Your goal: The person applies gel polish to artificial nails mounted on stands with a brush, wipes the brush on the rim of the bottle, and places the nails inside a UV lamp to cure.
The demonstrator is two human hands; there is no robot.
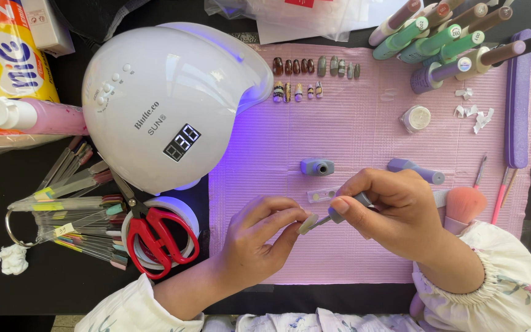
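We see a black table (44, 289) with a pink ribbed mat (351, 141) laid across its middle, washed violet near the white dome lamp (167, 98) at its left edge. Over the mat's near half, the left hand (256, 243) pinches a pale false nail (308, 222) between thumb and fingertips. The right hand (394, 209) grips a small grey-handled brush (339, 212), its tip touching the nail. An open grey polish bottle (317, 166) stands just beyond the hands. Red scissors (155, 237) lie on a tape roll left of the mat; polish bottles (450, 40) crowd the far right corner.
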